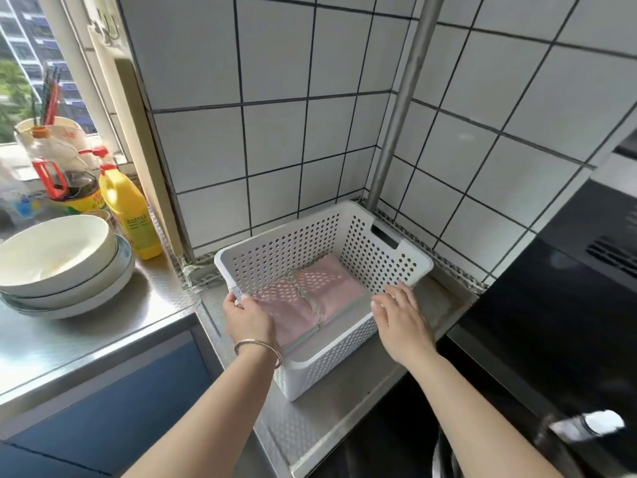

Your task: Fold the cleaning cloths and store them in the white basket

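**Head view: 2 folded cloths in basket, both hands at its rim**

White basket (348,236) sits on steel counter (103,326), tucked into tiled corner beside metal pole (400,108). 2 pink folded cloths (310,298) lie side by side on its floor. Left hand (246,315), bangle (258,348) on wrist, curls its fingers over the near-left rim. Right hand (401,319) hovers over the near-right rim, fingers straight and relaxed, gripping nothing. Stacked bowls (62,263) and yellow bottle (129,212) stand well to the left.
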`<state>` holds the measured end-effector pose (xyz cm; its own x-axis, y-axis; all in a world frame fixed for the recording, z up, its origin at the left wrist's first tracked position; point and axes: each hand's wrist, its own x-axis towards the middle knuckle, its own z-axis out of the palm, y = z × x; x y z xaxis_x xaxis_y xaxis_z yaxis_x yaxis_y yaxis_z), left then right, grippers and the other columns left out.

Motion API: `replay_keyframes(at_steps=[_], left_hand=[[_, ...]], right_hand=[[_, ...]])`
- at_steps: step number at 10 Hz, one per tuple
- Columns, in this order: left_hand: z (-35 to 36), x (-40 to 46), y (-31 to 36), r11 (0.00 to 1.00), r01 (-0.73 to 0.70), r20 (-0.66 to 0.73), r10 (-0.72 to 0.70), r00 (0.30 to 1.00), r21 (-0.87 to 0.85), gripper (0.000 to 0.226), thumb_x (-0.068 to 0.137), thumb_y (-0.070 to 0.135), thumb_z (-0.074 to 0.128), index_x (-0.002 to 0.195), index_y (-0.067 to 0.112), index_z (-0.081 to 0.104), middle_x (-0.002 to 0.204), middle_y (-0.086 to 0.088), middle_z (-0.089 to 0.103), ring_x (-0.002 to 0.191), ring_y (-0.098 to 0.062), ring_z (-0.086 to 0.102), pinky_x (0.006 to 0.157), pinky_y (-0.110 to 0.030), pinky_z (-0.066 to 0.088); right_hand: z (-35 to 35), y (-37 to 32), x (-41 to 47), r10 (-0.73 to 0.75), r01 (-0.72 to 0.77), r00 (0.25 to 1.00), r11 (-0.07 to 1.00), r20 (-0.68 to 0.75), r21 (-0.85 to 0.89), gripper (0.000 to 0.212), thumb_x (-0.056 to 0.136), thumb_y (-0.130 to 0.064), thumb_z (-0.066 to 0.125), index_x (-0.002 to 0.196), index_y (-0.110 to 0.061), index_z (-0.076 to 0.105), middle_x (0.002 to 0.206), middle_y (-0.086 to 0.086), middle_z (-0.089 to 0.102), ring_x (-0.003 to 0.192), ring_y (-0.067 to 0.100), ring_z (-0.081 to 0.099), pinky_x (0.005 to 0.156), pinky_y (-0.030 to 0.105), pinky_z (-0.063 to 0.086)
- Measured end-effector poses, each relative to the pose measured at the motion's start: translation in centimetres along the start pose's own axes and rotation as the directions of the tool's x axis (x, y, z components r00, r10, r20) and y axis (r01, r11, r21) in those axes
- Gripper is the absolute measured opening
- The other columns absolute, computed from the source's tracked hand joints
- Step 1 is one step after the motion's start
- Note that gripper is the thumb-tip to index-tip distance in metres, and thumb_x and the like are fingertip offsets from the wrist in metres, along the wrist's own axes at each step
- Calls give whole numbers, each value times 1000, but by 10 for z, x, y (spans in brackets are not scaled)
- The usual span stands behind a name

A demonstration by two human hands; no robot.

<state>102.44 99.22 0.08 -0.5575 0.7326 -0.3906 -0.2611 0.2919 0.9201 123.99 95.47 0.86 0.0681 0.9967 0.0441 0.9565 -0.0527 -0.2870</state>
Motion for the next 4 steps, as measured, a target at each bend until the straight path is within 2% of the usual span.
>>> replay_keyframes(at_steps=[1, 2, 3, 4], left_hand=[[11, 4, 0, 999, 3, 9, -3, 1000, 46, 40, 96, 24, 33, 136, 17, 37, 113, -11, 59, 98, -34, 59, 86, -40, 47], [13, 3, 2, 999, 10, 32, -11, 999, 33, 39, 96, 26, 35, 134, 18, 37, 116, -14, 60, 105, -37, 59, 93, -46, 46], [13, 9, 6, 998, 63, 95, -66, 993, 30, 42, 96, 23, 37, 138, 16, 33, 111, -14, 60, 97, -36, 61, 87, -44, 49], [-4, 13, 10, 996, 84, 271, -85, 959, 16, 44, 97, 19, 37, 140, 9, 31, 75, -6, 52, 62, -17, 49, 59, -29, 44]], right_hand=[[2, 8, 7, 31, -32, 998, 999, 47, 27, 46, 98, -41, 18, 130, -21, 45, 154, 2, 22, 145, 17, -2, 118, 34, 10], [-1, 9, 13, 64, -68, 995, 996, 71, 56, 43, 100, -37, 18, 134, -22, 40, 156, 1, 14, 145, 15, -8, 118, 35, 8], [-3, 6, 13, 78, -86, 989, 994, 122, 62, 50, 98, -43, 15, 139, -21, 34, 157, -1, 10, 145, 14, -9, 117, 36, 9], [-32, -2, 11, 101, -135, 980, 970, 171, 201, 60, 94, -51, 23, 148, -27, 14, 157, -7, 3, 145, 17, 6, 116, 42, 18]])
